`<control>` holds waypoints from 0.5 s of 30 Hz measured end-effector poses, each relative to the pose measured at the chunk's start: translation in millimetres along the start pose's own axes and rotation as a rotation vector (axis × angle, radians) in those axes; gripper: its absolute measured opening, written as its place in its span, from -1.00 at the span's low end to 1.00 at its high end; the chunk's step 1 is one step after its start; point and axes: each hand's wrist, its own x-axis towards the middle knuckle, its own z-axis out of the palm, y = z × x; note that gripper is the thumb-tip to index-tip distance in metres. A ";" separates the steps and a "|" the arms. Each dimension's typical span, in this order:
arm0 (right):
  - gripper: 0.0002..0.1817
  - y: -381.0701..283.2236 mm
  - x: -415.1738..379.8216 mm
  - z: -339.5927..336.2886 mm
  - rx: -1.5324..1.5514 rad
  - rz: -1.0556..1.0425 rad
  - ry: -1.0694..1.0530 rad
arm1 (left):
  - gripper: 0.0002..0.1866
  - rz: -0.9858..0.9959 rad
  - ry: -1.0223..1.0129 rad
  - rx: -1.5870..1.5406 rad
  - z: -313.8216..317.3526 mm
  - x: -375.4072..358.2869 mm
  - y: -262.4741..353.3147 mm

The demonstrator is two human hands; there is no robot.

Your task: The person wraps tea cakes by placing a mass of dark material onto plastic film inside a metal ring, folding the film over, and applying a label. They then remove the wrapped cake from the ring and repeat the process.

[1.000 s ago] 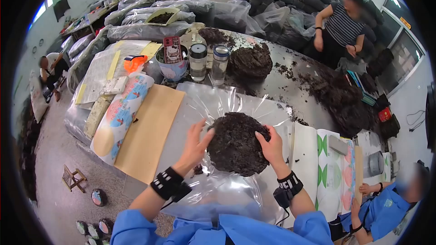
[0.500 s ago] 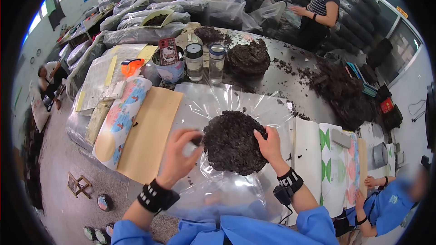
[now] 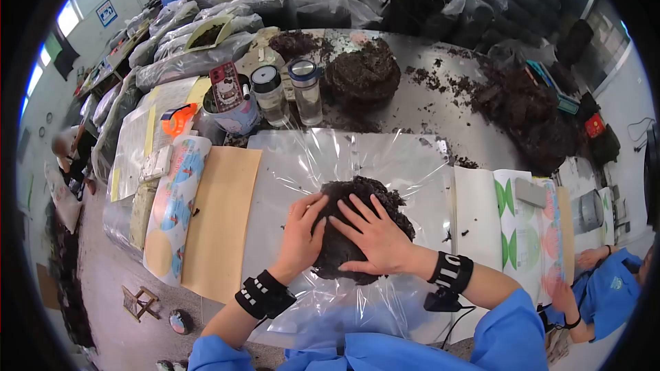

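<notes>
A round, dark, flaky cake of what looks like dried seaweed (image 3: 395,206) lies on clear plastic film (image 3: 423,165) in front of me. My right hand (image 3: 375,237) presses flat on its top, fingers spread. At the cake's left side rests my left hand (image 3: 302,233), its fingers stretched along the edge and its thumb over the surface. Both hands cover much of the middle of the cake. Under the film is a pale sheet (image 3: 268,158) on the metal table.
Behind stand two clear bottles (image 3: 306,93), a tub (image 3: 237,117) with a phone (image 3: 225,87), and another dark cake (image 3: 364,72). A loose dark heap (image 3: 529,117) sits right. Printed wrappers (image 3: 180,199) lie left. A co-worker in blue (image 3: 608,295) works at right.
My right hand has moved from the cake's right edge onto its top and spread out. My left hand has come in onto the left edge. The view has shifted slightly.
</notes>
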 end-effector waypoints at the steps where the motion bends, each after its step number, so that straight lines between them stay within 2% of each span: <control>1: -0.04 3.5 1.5 5.0 0.016 0.005 -0.009 | -0.56 -0.015 -0.012 -0.001 3.3 3.2 -0.9; 3: -0.06 4.5 1.4 15.5 0.089 0.043 -0.059 | -0.62 0.034 -0.036 0.131 13.1 9.3 -1.6; 5: -0.07 9.0 4.1 28.3 0.111 0.081 -0.124 | -0.60 0.032 -0.085 0.166 23.0 15.8 -0.4; 8: -0.09 17.5 9.2 35.7 0.375 0.143 -0.281 | -0.53 -0.022 -0.192 0.340 26.5 17.4 -0.2; 10: -0.11 11.8 11.2 33.8 0.375 0.177 -0.273 | -0.40 -0.046 -0.173 0.207 21.0 17.4 -1.4; 11: -0.12 9.0 11.2 35.5 0.356 0.199 -0.268 | -0.40 -0.035 -0.199 0.209 22.6 20.0 -0.1; 13: -0.06 -1.2 7.6 53.9 0.280 0.210 -0.196 | -0.27 0.114 -0.111 0.439 32.8 20.5 11.9; 14: -0.07 -3.1 8.9 56.1 0.257 0.212 -0.211 | -0.17 0.158 -0.178 0.500 34.1 23.1 17.0; 15: -0.08 -1.8 9.5 57.2 0.226 0.203 -0.223 | -0.17 0.164 -0.186 0.495 35.1 24.5 18.2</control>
